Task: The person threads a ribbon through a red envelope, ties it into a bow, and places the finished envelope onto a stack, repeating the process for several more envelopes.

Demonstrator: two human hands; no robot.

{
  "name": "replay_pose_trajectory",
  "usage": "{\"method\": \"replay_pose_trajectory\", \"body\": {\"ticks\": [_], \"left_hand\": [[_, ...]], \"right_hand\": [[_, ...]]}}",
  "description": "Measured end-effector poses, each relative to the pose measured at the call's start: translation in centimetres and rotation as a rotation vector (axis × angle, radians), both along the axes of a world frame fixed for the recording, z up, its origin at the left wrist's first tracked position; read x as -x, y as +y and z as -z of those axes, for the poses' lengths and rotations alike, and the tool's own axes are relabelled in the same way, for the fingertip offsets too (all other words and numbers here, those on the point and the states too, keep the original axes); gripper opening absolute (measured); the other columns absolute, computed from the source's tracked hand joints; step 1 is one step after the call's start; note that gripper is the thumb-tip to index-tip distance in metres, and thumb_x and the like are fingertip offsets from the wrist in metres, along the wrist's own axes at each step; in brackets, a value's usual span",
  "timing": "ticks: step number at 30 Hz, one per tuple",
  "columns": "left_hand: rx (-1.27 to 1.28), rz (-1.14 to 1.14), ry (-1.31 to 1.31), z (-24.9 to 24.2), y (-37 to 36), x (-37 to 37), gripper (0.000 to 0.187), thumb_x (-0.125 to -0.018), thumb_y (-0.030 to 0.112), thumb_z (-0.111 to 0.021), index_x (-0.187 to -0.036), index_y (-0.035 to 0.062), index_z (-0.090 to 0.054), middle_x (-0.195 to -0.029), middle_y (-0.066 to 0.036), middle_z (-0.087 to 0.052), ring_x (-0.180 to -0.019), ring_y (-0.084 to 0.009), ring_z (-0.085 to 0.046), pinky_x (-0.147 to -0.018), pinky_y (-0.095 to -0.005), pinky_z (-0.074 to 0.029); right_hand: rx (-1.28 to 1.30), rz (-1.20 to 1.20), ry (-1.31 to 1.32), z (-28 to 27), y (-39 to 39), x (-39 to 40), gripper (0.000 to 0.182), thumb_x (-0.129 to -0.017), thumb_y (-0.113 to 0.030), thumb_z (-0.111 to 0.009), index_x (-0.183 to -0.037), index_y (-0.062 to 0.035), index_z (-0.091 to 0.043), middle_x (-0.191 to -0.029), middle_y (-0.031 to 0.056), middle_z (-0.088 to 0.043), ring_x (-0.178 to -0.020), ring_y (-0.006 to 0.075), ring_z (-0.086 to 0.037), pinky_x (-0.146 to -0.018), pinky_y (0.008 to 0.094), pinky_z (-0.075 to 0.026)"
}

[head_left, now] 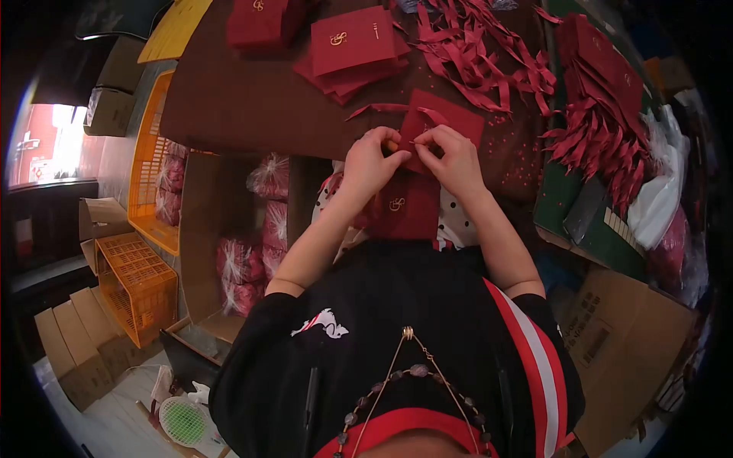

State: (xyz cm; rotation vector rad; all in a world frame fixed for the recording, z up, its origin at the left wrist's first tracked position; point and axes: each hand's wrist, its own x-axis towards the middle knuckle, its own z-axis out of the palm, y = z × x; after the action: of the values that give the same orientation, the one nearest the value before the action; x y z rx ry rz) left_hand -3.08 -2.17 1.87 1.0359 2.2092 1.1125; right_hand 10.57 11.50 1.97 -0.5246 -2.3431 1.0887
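Both of my hands meet over a red card or bag panel (458, 118) at the near edge of the brown-covered table. My left hand (372, 160) is closed, with a small orange thing between its fingertips. Close beside it on the right, my right hand (450, 156) pinches something too small to make out, at the panel's left part. A short red ribbon (382, 108) extends to the left just beyond my fingers. Below my hands, another red piece with a gold logo (401, 210) lies over my lap.
Stacked red bags (355, 42) and a heap of red ribbons (489, 61) lie farther back. Ribboned red bags (603, 76) are on the green surface at right. A carton (202, 229) with wrapped red bundles and orange crates (137, 282) stand at left. Another carton (626, 336) is at lower right.
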Motion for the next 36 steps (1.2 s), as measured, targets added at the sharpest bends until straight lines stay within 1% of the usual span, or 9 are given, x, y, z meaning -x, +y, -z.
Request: {"method": "replay_pose_trajectory", "body": {"ticks": [7,16,19,22,23,25,29,32,36], "left_hand": [[-0.065,0.052,-0.135,0.1,-0.2,0.8,0.038,-0.079,0.015,-0.079,-0.114,0.0019,-0.07,-0.096,-0.008,-0.072,-0.092,-0.0144,-0.067,-0.084,-0.0311,-0.052],[-0.049,-0.037,0.095,-0.8,-0.2,-1.4,0.032,-0.08,0.014,-0.074,-0.111,0.0028,-0.072,-0.102,-0.014,-0.073,-0.095,-0.026,-0.071,-0.086,-0.0357,-0.054],[-0.122,-0.03,0.097,-0.5,-0.6,-0.5,0.029,-0.083,0.012,-0.071,-0.11,0.0036,-0.073,-0.098,-0.014,-0.071,-0.09,-0.026,-0.07,-0.084,-0.0356,-0.054],[-0.132,0.116,-0.181,0.8,-0.5,1.8,0.026,-0.086,0.009,-0.07,-0.112,0.0054,-0.075,-0.097,-0.014,-0.067,-0.087,-0.0271,-0.066,-0.081,-0.0361,-0.053],[-0.133,0.117,-0.181,1.2,-0.6,1.9,0.026,-0.086,0.009,-0.07,-0.112,0.0054,-0.075,-0.097,-0.014,-0.067,-0.087,-0.0271,-0.066,-0.081,-0.0361,-0.053],[-0.073,0.134,0.131,0.8,-0.4,1.9,0.026,-0.084,0.014,-0.073,-0.11,0.0117,-0.077,-0.111,-0.016,-0.062,-0.103,-0.0354,-0.061,-0.091,-0.0425,-0.051],[-0.024,0.103,0.259,0.7,0.3,0.8,0.027,-0.082,0.016,-0.075,-0.109,0.0143,-0.078,-0.113,-0.016,-0.062,-0.103,-0.038,-0.059,-0.093,-0.0444,-0.049],[-0.046,0.111,0.29,1.2,0.5,0.8,0.026,-0.083,0.012,-0.076,-0.108,0.0111,-0.077,-0.109,-0.017,-0.062,-0.102,-0.0361,-0.06,-0.09,-0.0433,-0.05],[-0.09,0.17,0.339,1.5,0.1,0.7,0.021,-0.083,0.011,-0.074,-0.104,0.0085,-0.075,-0.107,-0.017,-0.061,-0.099,-0.0378,-0.058,-0.085,-0.0447,-0.05]], "right_hand": [[-0.242,-0.064,0.018,0.3,-0.1,0.2,0.01,-0.082,-0.008,-0.071,-0.091,-0.0057,-0.067,-0.09,0.0098,-0.064,-0.09,0.0318,-0.065,-0.078,0.0429,-0.053],[-0.425,-0.056,0.012,0.9,-1.3,1.2,0.011,-0.083,-0.007,-0.071,-0.092,-0.0047,-0.066,-0.093,0.0114,-0.064,-0.092,0.0321,-0.064,-0.08,0.0422,-0.053],[-0.323,-0.013,-0.008,0.5,-1.3,1.0,0.014,-0.08,-0.01,-0.075,-0.091,-0.0082,-0.067,-0.095,0.0086,-0.061,-0.097,0.0304,-0.061,-0.083,0.0426,-0.05],[-0.549,0.104,0.023,-1.3,-0.8,0.6,0.014,-0.076,-0.014,-0.079,-0.086,-0.0117,-0.07,-0.097,0.0047,-0.058,-0.103,0.0277,-0.057,-0.088,0.0436,-0.045],[-0.524,0.113,0.006,-0.8,-0.5,0.5,0.012,-0.075,-0.017,-0.081,-0.082,-0.0143,-0.072,-0.1,0.0016,-0.056,-0.105,0.0259,-0.054,-0.089,0.0448,-0.041],[-0.474,0.106,-0.036,-0.3,-0.5,0.4,0.012,-0.075,-0.017,-0.082,-0.081,-0.0137,-0.073,-0.098,0.0022,-0.057,-0.102,0.0262,-0.054,-0.088,0.0444,-0.041],[-0.264,0.042,-0.087,0.7,-0.2,0.4,0.013,-0.075,-0.018,-0.083,-0.082,-0.012,-0.074,-0.092,0.0037,-0.059,-0.095,0.027,-0.054,-0.085,0.0433,-0.041],[-0.193,0.044,-0.047,1.0,-0.1,0.5,0.012,-0.075,-0.016,-0.083,-0.079,-0.0098,-0.073,-0.087,0.0036,-0.059,-0.091,0.0267,-0.054,-0.085,0.0429,-0.042],[-0.098,-0.051,-0.069,0.7,0.3,-0.3,0.021,-0.074,-0.017,-0.083,-0.092,-0.0095,-0.074,-0.098,0.0062,-0.06,-0.099,0.0287,-0.053,-0.09,0.0434,-0.043]]}}
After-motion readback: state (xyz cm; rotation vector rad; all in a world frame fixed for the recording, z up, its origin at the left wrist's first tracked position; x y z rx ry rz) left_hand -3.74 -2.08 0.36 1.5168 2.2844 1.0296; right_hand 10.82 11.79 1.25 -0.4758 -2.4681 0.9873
